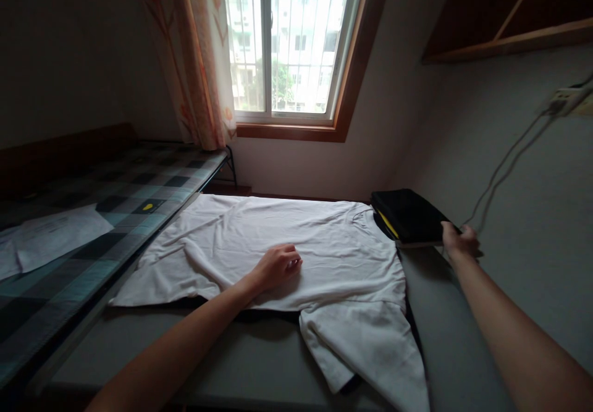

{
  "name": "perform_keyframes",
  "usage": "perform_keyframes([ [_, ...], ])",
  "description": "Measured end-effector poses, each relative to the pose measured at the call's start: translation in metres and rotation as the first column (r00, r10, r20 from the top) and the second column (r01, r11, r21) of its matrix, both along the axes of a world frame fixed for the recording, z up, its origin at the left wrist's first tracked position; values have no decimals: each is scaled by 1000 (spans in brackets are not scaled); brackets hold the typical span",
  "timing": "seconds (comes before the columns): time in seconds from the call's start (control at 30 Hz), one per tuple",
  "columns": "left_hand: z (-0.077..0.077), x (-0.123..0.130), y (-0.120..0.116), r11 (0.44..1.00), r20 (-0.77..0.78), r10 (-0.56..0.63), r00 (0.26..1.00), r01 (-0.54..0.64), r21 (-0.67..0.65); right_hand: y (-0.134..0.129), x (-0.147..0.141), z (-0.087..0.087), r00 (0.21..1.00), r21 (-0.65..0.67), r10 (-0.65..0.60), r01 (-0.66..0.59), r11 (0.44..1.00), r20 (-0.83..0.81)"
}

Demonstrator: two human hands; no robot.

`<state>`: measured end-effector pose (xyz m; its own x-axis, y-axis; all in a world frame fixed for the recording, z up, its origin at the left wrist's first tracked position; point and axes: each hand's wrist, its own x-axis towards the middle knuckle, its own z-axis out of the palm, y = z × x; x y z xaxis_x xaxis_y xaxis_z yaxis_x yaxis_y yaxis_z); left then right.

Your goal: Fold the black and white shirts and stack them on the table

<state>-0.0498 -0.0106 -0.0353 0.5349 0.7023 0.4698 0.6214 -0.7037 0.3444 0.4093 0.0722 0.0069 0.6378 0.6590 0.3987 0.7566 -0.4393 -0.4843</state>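
"While the head view is showing the white shirt (333, 233) lying from the centre toward six o'clock, what are the hands doing?"

"The left hand (277, 265) is resting on it, fingers curling together; I can't tell if they're pinching cloth. The right hand (461, 242) is clamping its fingers on the black case (410, 214) at three o'clock."

"Is any writing showing?"

"Papers (65, 233) at nine o'clock are bearing print too faint for reading. The bottom edge is cutting off the nearer sleeve (370, 344)."
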Motion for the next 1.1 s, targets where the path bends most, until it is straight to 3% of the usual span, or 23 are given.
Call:
perform_keyframes([
  [0.03, 1, 0, 0, 1000, -10, 20, 1000, -20, 2, -3, -10, 4, 984, 68, -175, 176, 982, -22],
  [0.07, 1, 0, -1, 999, -21, 46, 999, -46, 6, -5, -21, 8, 970, 152, -236, 241, 959, -54],
  [0.1, 2, 1, -1, 997, -32, 76, 997, -76, 9, -7, -35, 12, 975, 216, -213, 220, 951, -56],
  [0.2, 1, 1, -2, 985, -79, 170, 982, -170, 7, -11, -80, 16, 977, 198, 155, -182, 963, 144],
  [0.3, -3, 0, -3, 968, -152, 246, 957, -251, -14, -13, -129, 0, 832, -65, 532, -528, 847, 156],
  [0.4, -6, -3, -3, 956, -228, 272, 935, -289, -43, -17, -170, -26, 712, -261, 695, -655, 709, 100],
  [0.47, -7, -4, -3, 951, -262, 278, 924, -304, -61, -20, -187, -39, 687, -378, 718, -639, 669, 109],
  [0.63, -6, -5, -3, 947, -303, 268, 915, -308, -92, -28, -189, -42, 638, -508, 757, -610, 609, 141],
  [0.9, -6, -20, 4, 948, -339, 238, 910, -293, -121, -32, -166, -49, 651, -511, 747, -601, 615, 134],
  [1.0, -2, -43, 13, 894, -378, 341, 861, -421, -154, -31, -160, -54, 646, -500, 752, -611, 613, 132],
  [1.1, 4, -78, 25, 775, -439, 478, 761, -600, -196, -31, -160, -53, 651, -501, 748, -607, 617, 132],
])
